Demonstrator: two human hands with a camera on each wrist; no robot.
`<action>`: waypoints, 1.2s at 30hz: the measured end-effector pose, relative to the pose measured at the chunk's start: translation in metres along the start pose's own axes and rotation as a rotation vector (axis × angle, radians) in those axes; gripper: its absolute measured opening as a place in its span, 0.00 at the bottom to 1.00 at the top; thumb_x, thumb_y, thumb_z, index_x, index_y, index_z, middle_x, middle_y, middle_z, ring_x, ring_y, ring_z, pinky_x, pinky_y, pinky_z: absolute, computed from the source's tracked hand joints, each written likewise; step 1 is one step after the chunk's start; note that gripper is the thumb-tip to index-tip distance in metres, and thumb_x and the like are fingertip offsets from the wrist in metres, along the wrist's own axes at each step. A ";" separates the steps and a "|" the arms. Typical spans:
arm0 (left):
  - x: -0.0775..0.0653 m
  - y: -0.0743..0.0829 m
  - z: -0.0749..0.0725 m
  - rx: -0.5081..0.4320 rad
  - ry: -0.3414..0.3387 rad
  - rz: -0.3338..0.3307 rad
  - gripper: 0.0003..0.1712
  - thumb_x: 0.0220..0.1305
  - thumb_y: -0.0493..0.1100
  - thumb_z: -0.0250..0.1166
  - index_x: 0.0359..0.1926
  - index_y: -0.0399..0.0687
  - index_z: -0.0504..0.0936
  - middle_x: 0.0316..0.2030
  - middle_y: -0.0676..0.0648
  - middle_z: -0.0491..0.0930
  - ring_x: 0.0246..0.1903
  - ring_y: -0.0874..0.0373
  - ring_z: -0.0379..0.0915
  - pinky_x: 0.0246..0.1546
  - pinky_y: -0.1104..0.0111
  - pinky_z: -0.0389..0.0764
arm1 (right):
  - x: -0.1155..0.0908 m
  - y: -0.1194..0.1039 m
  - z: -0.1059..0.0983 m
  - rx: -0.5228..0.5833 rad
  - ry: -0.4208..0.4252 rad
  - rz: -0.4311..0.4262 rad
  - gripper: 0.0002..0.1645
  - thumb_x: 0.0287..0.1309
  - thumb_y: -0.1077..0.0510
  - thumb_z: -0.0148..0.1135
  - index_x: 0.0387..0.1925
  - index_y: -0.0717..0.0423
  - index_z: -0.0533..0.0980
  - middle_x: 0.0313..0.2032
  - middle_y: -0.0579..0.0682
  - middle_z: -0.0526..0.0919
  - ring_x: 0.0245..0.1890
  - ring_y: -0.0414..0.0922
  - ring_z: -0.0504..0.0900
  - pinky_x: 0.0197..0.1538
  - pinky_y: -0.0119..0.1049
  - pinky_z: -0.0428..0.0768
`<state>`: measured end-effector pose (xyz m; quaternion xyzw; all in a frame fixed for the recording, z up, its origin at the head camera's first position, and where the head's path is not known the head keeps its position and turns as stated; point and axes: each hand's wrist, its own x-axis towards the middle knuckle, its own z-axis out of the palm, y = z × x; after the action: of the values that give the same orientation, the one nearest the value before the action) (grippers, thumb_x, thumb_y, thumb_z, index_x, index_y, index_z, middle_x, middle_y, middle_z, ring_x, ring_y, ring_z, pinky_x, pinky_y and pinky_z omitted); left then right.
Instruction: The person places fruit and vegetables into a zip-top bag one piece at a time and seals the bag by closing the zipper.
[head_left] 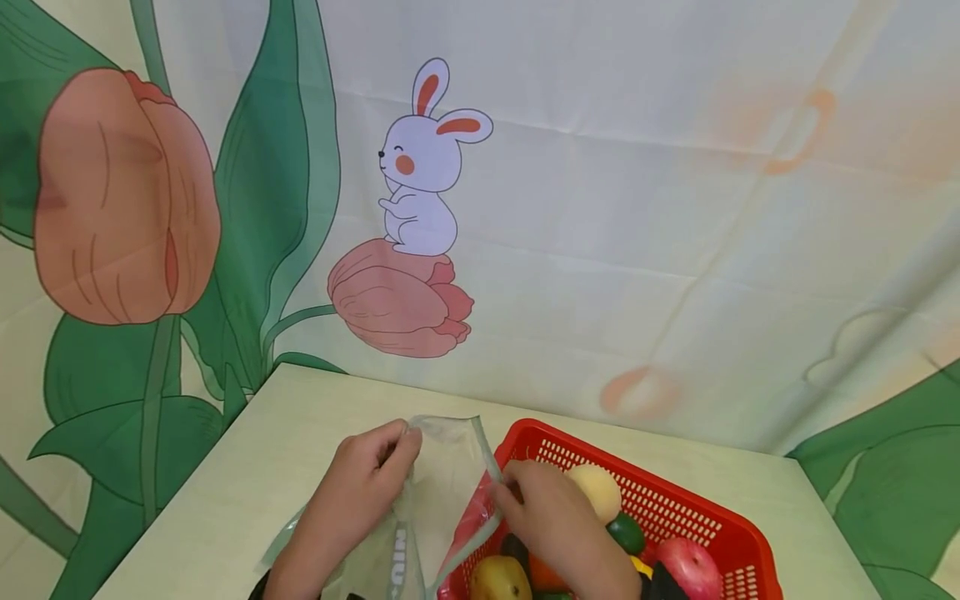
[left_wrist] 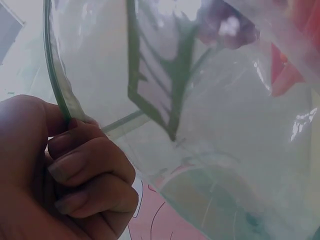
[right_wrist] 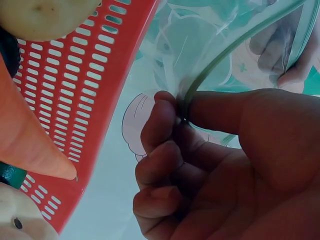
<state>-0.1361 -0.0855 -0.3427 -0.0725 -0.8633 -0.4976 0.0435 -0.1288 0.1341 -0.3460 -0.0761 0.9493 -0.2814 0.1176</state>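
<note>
A clear plastic bag (head_left: 442, 475) with green edging and the letters "NIU" hangs between my two hands, its mouth spread apart. My left hand (head_left: 367, 475) pinches one side of the rim; in the left wrist view its fingers are curled in beside the green edge. On the opposite side, my right hand (head_left: 551, 512) pinches the rim between thumb and forefinger, just over the left part of the red basket (head_left: 750, 533). Through the bag's clear film (left_wrist: 225, 125), reddish shapes show in the left wrist view. I cannot tell whether anything lies inside it.
In the basket are a pinkish-red apple-like fruit (head_left: 688, 567), a pale round item (head_left: 596, 492), a dark green item (head_left: 626, 532), a brownish-yellow item (head_left: 500, 579) and a carrot (right_wrist: 30, 135). The pale table (head_left: 225, 500) meets a printed curtain (head_left: 570, 250) behind.
</note>
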 end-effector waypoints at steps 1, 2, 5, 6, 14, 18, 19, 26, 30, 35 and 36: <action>0.000 0.000 -0.001 -0.002 0.005 -0.006 0.25 0.65 0.54 0.50 0.13 0.51 0.60 0.10 0.53 0.55 0.12 0.64 0.51 0.14 0.72 0.57 | 0.000 0.001 -0.001 0.001 0.004 -0.003 0.13 0.55 0.42 0.57 0.27 0.46 0.75 0.17 0.41 0.74 0.17 0.40 0.70 0.22 0.31 0.71; 0.000 0.000 -0.003 -0.008 0.008 -0.017 0.25 0.65 0.55 0.50 0.14 0.51 0.60 0.10 0.53 0.55 0.12 0.64 0.51 0.14 0.72 0.57 | -0.001 0.002 -0.001 -0.009 0.013 -0.007 0.13 0.55 0.43 0.57 0.26 0.46 0.75 0.17 0.41 0.74 0.16 0.40 0.70 0.22 0.31 0.70; 0.001 -0.001 -0.007 -0.011 0.023 -0.037 0.27 0.64 0.59 0.49 0.14 0.50 0.59 0.11 0.52 0.55 0.12 0.64 0.50 0.13 0.71 0.57 | -0.002 0.005 -0.004 -0.038 0.047 -0.015 0.13 0.56 0.43 0.57 0.24 0.46 0.73 0.16 0.41 0.72 0.16 0.39 0.68 0.21 0.31 0.69; 0.001 -0.002 -0.009 -0.012 0.027 -0.043 0.27 0.64 0.60 0.49 0.15 0.50 0.59 0.11 0.52 0.54 0.12 0.65 0.49 0.13 0.71 0.57 | -0.002 0.007 -0.005 -0.046 0.055 -0.014 0.14 0.56 0.43 0.56 0.24 0.46 0.73 0.16 0.42 0.72 0.15 0.40 0.67 0.20 0.31 0.68; 0.002 -0.004 -0.014 0.029 0.064 -0.045 0.27 0.65 0.60 0.47 0.15 0.50 0.59 0.12 0.52 0.54 0.12 0.64 0.50 0.13 0.70 0.57 | 0.000 0.012 -0.008 -0.051 0.069 0.014 0.12 0.58 0.49 0.56 0.22 0.47 0.72 0.15 0.43 0.70 0.15 0.40 0.66 0.20 0.31 0.66; 0.002 -0.003 -0.008 -0.001 0.049 -0.042 0.27 0.65 0.58 0.49 0.14 0.50 0.59 0.11 0.52 0.54 0.12 0.64 0.50 0.12 0.71 0.56 | -0.003 0.012 -0.011 -0.035 0.055 0.006 0.12 0.59 0.49 0.55 0.23 0.48 0.72 0.15 0.43 0.70 0.14 0.40 0.65 0.19 0.31 0.66; 0.002 -0.002 -0.006 -0.006 0.039 -0.040 0.27 0.64 0.58 0.49 0.14 0.50 0.60 0.11 0.52 0.54 0.12 0.64 0.50 0.12 0.71 0.56 | -0.005 0.013 -0.012 -0.026 0.048 0.004 0.12 0.59 0.48 0.55 0.23 0.47 0.73 0.16 0.43 0.70 0.14 0.40 0.65 0.18 0.32 0.66; 0.001 0.002 0.007 0.030 -0.010 -0.003 0.25 0.65 0.55 0.49 0.13 0.52 0.60 0.11 0.53 0.54 0.12 0.65 0.50 0.14 0.73 0.55 | -0.017 0.017 -0.019 -0.057 0.032 -0.031 0.20 0.58 0.35 0.49 0.24 0.43 0.72 0.16 0.41 0.68 0.14 0.38 0.64 0.19 0.32 0.64; 0.000 0.003 0.008 0.042 -0.011 -0.007 0.24 0.66 0.53 0.49 0.13 0.52 0.60 0.11 0.53 0.54 0.12 0.65 0.50 0.15 0.73 0.54 | -0.021 0.022 -0.023 -0.110 0.019 -0.012 0.27 0.54 0.26 0.42 0.25 0.41 0.72 0.14 0.40 0.67 0.14 0.39 0.64 0.20 0.32 0.64; -0.002 0.004 0.007 0.020 -0.036 -0.057 0.22 0.65 0.51 0.49 0.15 0.51 0.61 0.12 0.53 0.53 0.13 0.65 0.49 0.14 0.73 0.55 | -0.024 0.033 -0.025 -0.125 -0.051 0.028 0.29 0.53 0.26 0.42 0.35 0.42 0.75 0.24 0.39 0.75 0.23 0.38 0.71 0.27 0.35 0.70; -0.002 0.004 0.006 0.015 -0.041 -0.068 0.22 0.65 0.50 0.49 0.15 0.50 0.61 0.13 0.53 0.53 0.13 0.65 0.49 0.14 0.73 0.55 | -0.025 0.036 -0.025 -0.113 -0.073 0.028 0.29 0.52 0.26 0.43 0.37 0.42 0.75 0.27 0.39 0.76 0.25 0.38 0.72 0.29 0.35 0.72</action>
<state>-0.1334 -0.0780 -0.3426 -0.0532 -0.8696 -0.4908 0.0093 -0.1145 0.1821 -0.3412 -0.0798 0.9597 -0.2227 0.1518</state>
